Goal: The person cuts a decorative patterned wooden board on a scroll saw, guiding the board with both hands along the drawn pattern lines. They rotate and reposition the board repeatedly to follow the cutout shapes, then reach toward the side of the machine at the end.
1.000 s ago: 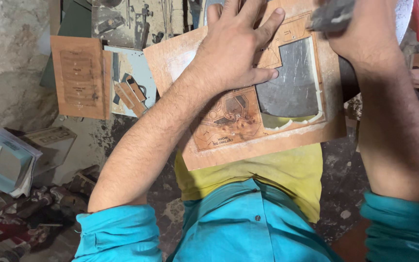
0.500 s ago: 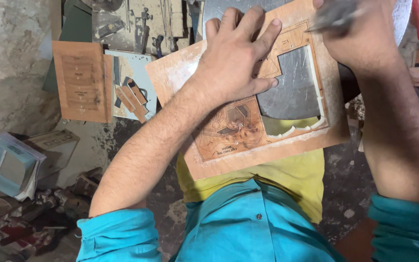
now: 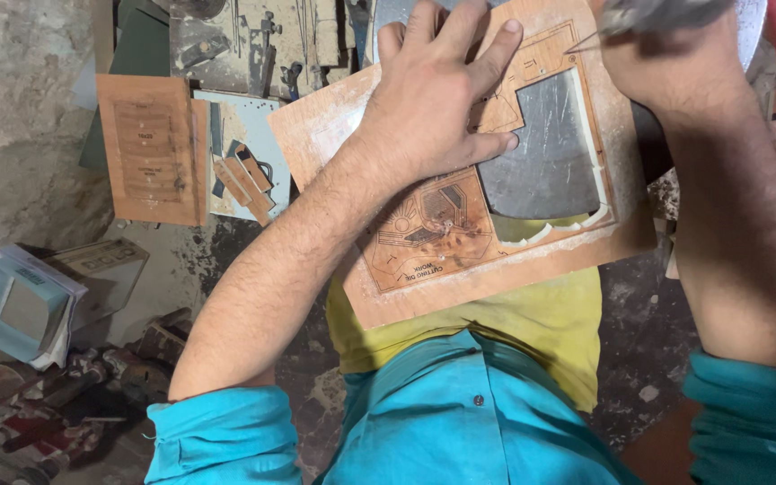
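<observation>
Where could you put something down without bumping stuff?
Bare spots: the wooden board's plain strip nearest the body, and the dark floor between board and right arm. Crowded: the left hand covers the board's top, and tools clutter the lower left floor.

Left hand [image 3: 437,108] flat on cut plywood board [image 3: 460,269], right hand [image 3: 666,58] gripping grey tool [image 3: 662,13]

Head view, steeply downward (close) over the lap
</observation>
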